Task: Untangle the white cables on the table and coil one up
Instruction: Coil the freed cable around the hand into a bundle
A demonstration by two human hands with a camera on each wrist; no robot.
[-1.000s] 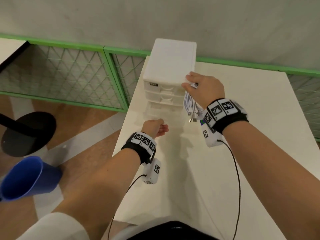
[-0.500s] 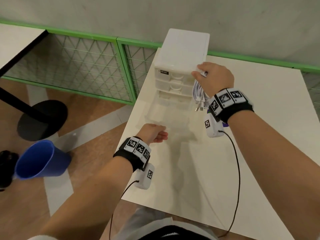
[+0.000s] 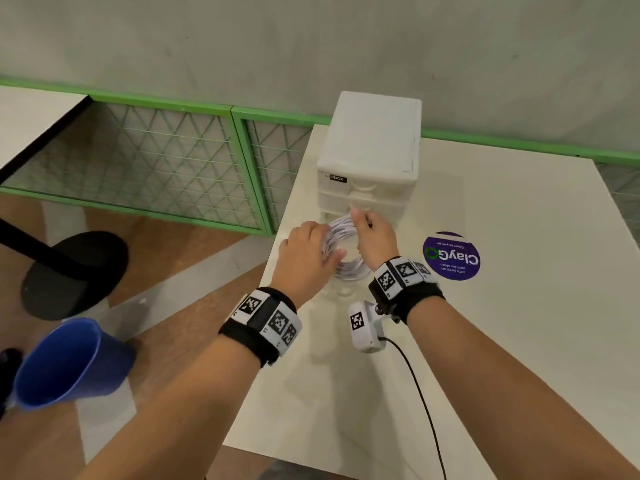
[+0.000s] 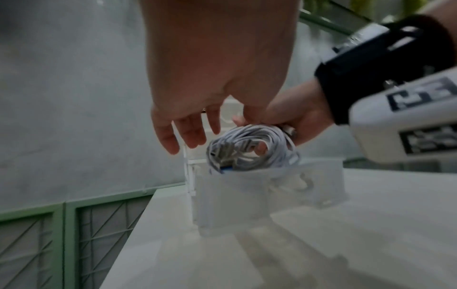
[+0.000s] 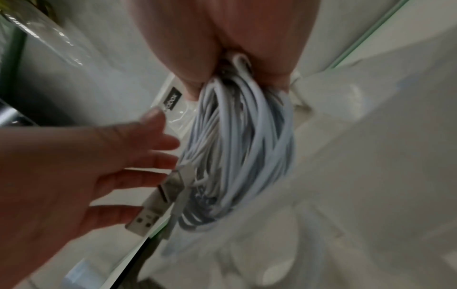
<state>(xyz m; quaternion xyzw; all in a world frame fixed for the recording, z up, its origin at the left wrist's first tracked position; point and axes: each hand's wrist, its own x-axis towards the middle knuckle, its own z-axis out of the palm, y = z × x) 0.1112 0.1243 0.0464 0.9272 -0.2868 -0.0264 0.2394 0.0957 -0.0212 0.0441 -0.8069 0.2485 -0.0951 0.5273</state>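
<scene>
The right hand (image 3: 375, 239) pinches the top of a bunch of white cables (image 3: 341, 251). The bunch hangs down from its fingers in round loops. It is held up over the surface (image 3: 485, 341), just in front of the white drawer box (image 3: 370, 157).

From the right wrist you can see the cables (image 5: 237, 148) squeezed between the thumb and the fingers. A silver plug (image 5: 158, 201) sticks out of the bunch at the side near the left hand (image 5: 74, 166).

The left hand (image 3: 306, 254) is beside the bunch on its left. Its fingers are spread out and almost straight. From the left wrist the fingers (image 4: 183, 133) are near the loops (image 4: 249, 148) and hold nothing. In the head view the fingertips are at the edge of the loops, but I cannot tell if they really touch.

From the left wrist, a clear box (image 4: 247, 193) with thin walls stands on the surface, and the bottom of the bunch is hidden behind its top edge.

A round purple sticker (image 3: 452, 256) lies on the surface to the right of the hands. A blue bin (image 3: 69, 365) stands on the floor to the left. A green fence (image 3: 149, 161) runs along the wall behind.
</scene>
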